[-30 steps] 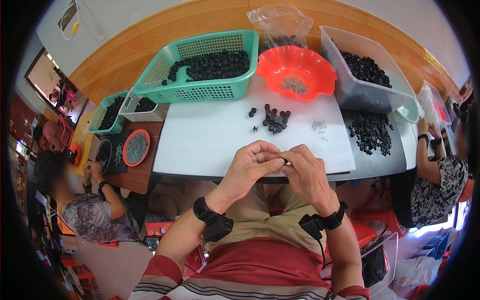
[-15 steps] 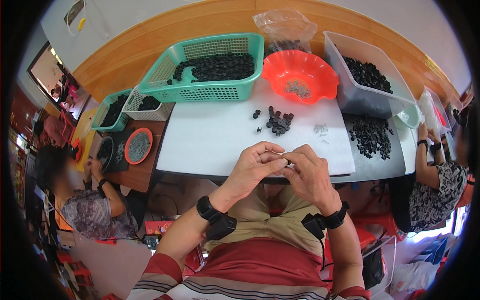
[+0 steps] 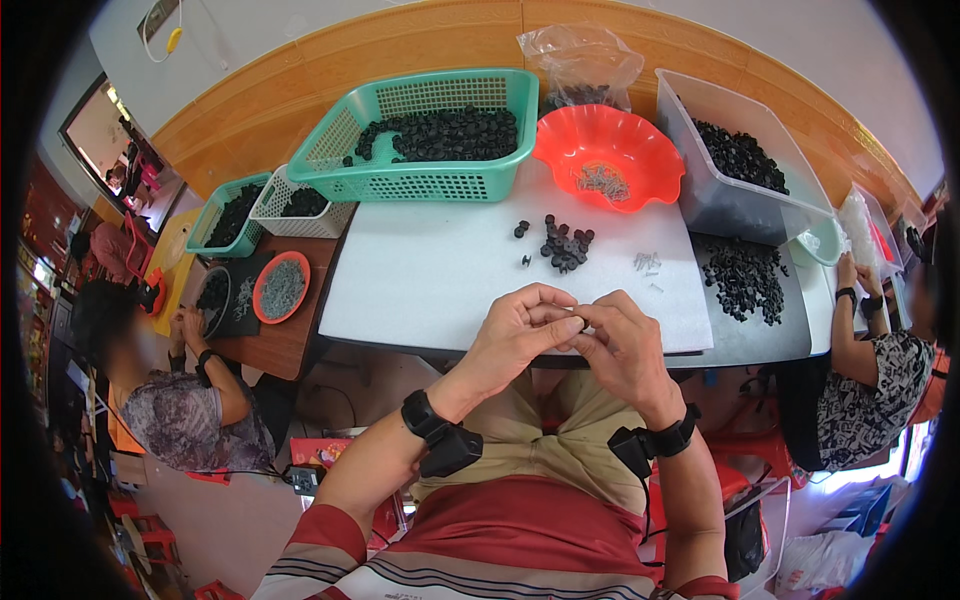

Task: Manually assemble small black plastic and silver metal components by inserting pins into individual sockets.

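Over the front edge of the white sheet [image 3: 420, 285], my left hand [image 3: 528, 328] and my right hand [image 3: 625, 345] meet at their fingertips. Both are closed in a pinch around a small black part [image 3: 582, 323], mostly covered by the fingers. Just beyond them lies a loose cluster of black knob-like parts [image 3: 566, 250], with a few single ones to its left. Small pale, clear-looking pins [image 3: 647, 264] are scattered to the right of that cluster.
Behind the sheet stand a green basket [image 3: 420, 183] of black parts, a red wavy-rimmed bowl [image 3: 660, 150] with pins and a clear bin [image 3: 745, 215]. More black parts [image 3: 745, 280] lie at right. Co-workers sit at left [image 3: 200, 420] and right [image 3: 870, 390].
My fingers have shifted slightly around the small black part, which is now more covered. The whole view has moved a little; the piles on the sheet look the same.
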The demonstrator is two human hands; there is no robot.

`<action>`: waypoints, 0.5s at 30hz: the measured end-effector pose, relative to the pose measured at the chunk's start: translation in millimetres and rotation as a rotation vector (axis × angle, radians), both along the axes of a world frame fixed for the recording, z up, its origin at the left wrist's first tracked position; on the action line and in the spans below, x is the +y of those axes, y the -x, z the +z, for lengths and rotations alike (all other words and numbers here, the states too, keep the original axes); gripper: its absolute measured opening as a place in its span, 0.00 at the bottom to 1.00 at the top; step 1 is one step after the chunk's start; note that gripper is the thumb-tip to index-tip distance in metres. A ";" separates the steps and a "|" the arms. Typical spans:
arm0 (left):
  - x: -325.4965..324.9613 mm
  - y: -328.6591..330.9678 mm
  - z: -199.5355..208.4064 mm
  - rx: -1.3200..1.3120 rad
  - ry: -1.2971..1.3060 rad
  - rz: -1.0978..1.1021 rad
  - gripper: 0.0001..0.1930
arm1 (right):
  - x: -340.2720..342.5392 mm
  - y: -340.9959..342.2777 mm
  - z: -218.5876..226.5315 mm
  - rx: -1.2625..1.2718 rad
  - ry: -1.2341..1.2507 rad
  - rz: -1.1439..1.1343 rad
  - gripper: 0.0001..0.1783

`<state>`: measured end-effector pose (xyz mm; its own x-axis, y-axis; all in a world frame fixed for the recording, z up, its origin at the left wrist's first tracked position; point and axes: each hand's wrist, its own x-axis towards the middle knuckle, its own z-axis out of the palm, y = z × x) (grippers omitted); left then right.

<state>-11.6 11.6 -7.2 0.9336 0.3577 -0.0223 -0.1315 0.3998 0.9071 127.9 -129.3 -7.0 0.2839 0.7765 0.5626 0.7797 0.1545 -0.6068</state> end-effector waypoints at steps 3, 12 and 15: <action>-2.2 0.4 -0.2 -0.013 0.006 0.030 0.16 | 0.1 -0.1 -2.2 0.130 -0.023 0.013 0.20; -4.4 0.1 1.4 0.009 -0.131 0.201 0.11 | -7.4 -7.3 -5.5 0.547 0.073 0.030 0.23; 5.4 3.7 11.0 0.029 -0.267 0.243 0.11 | -7.8 -6.4 -5.2 0.551 0.075 0.026 0.22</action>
<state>-15.3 17.0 3.8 0.8212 0.5655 0.0762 -0.1657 0.1087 0.9802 134.3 -137.2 -12.2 0.5007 0.8194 0.2792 0.3403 0.1102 -0.9338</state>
